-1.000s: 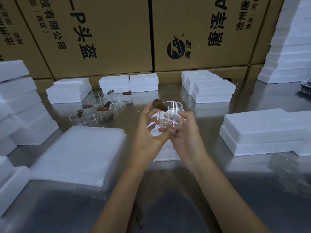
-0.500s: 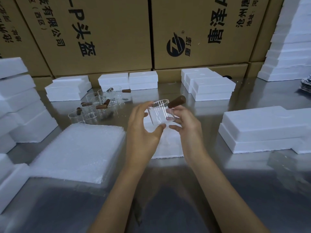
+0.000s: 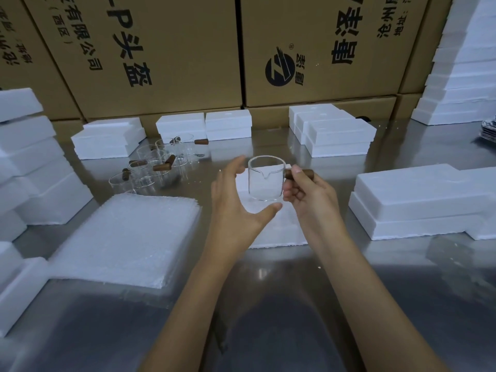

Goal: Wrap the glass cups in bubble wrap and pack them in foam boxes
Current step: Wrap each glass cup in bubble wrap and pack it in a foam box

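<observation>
A clear glass cup with a pouring spout and a brown wooden side handle was held upright in the air above the shiny steel desk, over a white foam piece. The right hand pinched the wooden handle, probably because that keeps fingerprints off the glass. The left hand was spread wide in an open grip around the cup's far side, thumb under the base; whether it touched the glass could not be told. It looked placed to steady or catch the cup. The stack of white bubble-wrap sheets lay just left, within reach for wrapping. More unwrapped glass cups waited behind it, with white foam boxes to the right.
</observation>
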